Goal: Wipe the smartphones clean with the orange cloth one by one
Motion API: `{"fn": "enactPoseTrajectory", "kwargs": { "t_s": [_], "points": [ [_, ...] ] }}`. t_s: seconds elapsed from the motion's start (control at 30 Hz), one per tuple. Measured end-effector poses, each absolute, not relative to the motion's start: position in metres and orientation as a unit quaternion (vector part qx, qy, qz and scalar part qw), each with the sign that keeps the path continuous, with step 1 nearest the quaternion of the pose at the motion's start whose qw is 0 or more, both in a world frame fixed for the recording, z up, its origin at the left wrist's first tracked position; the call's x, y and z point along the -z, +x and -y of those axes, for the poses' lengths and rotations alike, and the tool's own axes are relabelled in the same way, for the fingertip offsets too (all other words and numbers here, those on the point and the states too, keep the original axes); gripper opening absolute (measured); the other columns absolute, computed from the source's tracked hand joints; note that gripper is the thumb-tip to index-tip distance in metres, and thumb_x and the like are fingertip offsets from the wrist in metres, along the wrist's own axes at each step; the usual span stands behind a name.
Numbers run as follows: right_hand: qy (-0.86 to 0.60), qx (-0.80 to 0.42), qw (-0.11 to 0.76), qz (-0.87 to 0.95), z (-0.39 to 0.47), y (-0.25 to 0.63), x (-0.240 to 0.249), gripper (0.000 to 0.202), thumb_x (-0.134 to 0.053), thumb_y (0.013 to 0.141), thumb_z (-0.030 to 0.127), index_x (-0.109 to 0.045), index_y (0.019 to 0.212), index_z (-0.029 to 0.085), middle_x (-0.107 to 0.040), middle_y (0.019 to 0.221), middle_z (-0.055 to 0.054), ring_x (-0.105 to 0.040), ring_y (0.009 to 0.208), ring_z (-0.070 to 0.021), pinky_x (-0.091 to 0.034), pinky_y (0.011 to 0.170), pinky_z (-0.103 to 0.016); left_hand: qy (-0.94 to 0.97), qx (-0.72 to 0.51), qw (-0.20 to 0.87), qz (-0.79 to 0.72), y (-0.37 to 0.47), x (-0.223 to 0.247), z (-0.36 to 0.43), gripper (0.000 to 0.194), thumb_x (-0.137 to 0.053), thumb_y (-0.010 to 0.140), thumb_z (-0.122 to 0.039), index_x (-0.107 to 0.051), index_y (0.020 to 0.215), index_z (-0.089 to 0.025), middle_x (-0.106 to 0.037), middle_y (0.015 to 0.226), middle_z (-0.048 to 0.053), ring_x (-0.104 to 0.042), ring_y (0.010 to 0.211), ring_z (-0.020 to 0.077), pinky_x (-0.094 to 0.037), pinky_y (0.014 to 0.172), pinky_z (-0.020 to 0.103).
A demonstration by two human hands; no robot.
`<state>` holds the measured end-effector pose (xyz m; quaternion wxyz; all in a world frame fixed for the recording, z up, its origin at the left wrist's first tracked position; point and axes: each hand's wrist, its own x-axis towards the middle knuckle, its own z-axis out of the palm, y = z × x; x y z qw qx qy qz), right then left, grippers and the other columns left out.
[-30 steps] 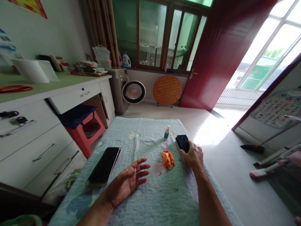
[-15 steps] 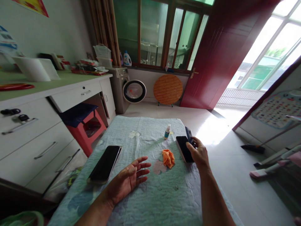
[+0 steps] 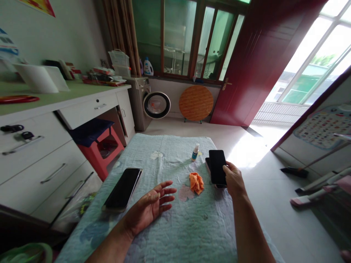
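My right hand (image 3: 233, 178) grips a black smartphone (image 3: 218, 167) by its right edge, its dark screen facing me. Beneath it, mostly covered, lies another phone (image 3: 207, 165) on the cloth. My left hand (image 3: 153, 204) rests palm up with its fingers apart and nothing in them. To its left a large dark phone (image 3: 123, 190) with a gold rim lies on the cloth. A crumpled orange cloth (image 3: 196, 183) sits between my hands, and a small spray bottle (image 3: 195, 152) with a white cap stands upright behind it.
A pale blue quilted cover (image 3: 170, 157) lies over the surface in front of me. Left are a white drawer desk (image 3: 52, 157) and a red stool (image 3: 109, 149). Behind stand a washing machine (image 3: 137, 106) with its door open, a round wooden board (image 3: 196, 103) and a red door (image 3: 255, 69).
My right hand has turned the phone it holds from edge-on to screen facing me, now over the lying phone. My left hand stays put.
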<state>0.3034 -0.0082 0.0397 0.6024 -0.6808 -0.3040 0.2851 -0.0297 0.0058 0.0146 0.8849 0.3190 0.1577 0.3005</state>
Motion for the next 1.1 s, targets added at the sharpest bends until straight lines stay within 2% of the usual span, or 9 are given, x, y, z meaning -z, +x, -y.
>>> {"fn": "enactPoseTrajectory", "kwargs": {
  "t_s": [0.17,0.3,0.43,0.7,0.9,1.1],
  "points": [
    [-0.828,-0.087,0.41,0.374,0.008,0.317,-0.038,0.045,-0.04,0.079,0.029,-0.063,0.115,0.017,-0.066,0.075,-0.005,-0.058,0.064,-0.019,-0.044,0.058,-0.028,0.319,-0.302,0.884,-0.159,-0.029,-0.014,-0.006,0.06,-0.069,0.08,-0.036,-0.048,0.134,-0.02,-0.054,0.129,0.013,-0.055,0.111,0.0241,-0.045,0.09,0.033],
    [-0.863,-0.04,0.307,0.399,0.006,0.322,-0.038,0.048,-0.035,0.084,0.026,-0.06,0.124,0.016,-0.069,0.087,-0.009,-0.062,0.078,-0.0221,-0.044,0.07,-0.03,0.32,-0.299,0.885,-0.156,-0.029,-0.013,-0.006,0.06,-0.068,0.081,-0.035,-0.047,0.135,-0.02,-0.053,0.13,0.013,-0.055,0.112,0.0242,-0.045,0.091,0.033],
    [-0.868,-0.025,0.271,0.415,0.003,0.323,-0.036,0.046,-0.035,0.088,0.029,-0.061,0.124,0.019,-0.07,0.097,-0.011,-0.063,0.088,-0.0235,-0.044,0.076,-0.031,0.326,-0.298,0.884,-0.154,-0.029,-0.013,-0.006,0.061,-0.068,0.081,-0.035,-0.046,0.136,-0.02,-0.052,0.132,0.014,-0.054,0.112,0.0242,-0.045,0.092,0.034],
    [-0.885,-0.011,0.232,0.403,0.001,0.32,-0.033,0.039,-0.038,0.09,0.033,-0.064,0.117,0.02,-0.068,0.104,-0.01,-0.062,0.094,-0.0227,-0.044,0.08,-0.032,0.33,-0.301,0.881,-0.155,-0.029,-0.014,-0.006,0.061,-0.069,0.08,-0.036,-0.047,0.134,-0.02,-0.053,0.13,0.013,-0.056,0.111,0.0237,-0.046,0.089,0.031],
    [-0.872,0.025,0.225,0.434,-0.002,0.327,-0.021,0.036,-0.04,0.089,0.03,-0.069,0.107,0.017,-0.063,0.099,-0.011,-0.061,0.088,-0.0196,-0.044,0.079,-0.028,0.331,-0.301,0.881,-0.154,-0.03,-0.015,-0.006,0.059,-0.068,0.081,-0.036,-0.047,0.134,-0.02,-0.054,0.13,0.013,-0.055,0.111,0.0242,-0.045,0.089,0.032],
    [-0.868,0.024,0.209,0.45,-0.002,0.327,-0.02,0.036,-0.042,0.09,0.032,-0.069,0.108,0.016,-0.061,0.097,-0.01,-0.06,0.09,-0.02,-0.043,0.083,-0.029,0.335,-0.302,0.878,-0.161,-0.03,-0.016,-0.006,0.06,-0.068,0.08,-0.037,-0.048,0.134,-0.02,-0.053,0.13,0.013,-0.055,0.11,0.0235,-0.045,0.09,0.033]
  ]
}}
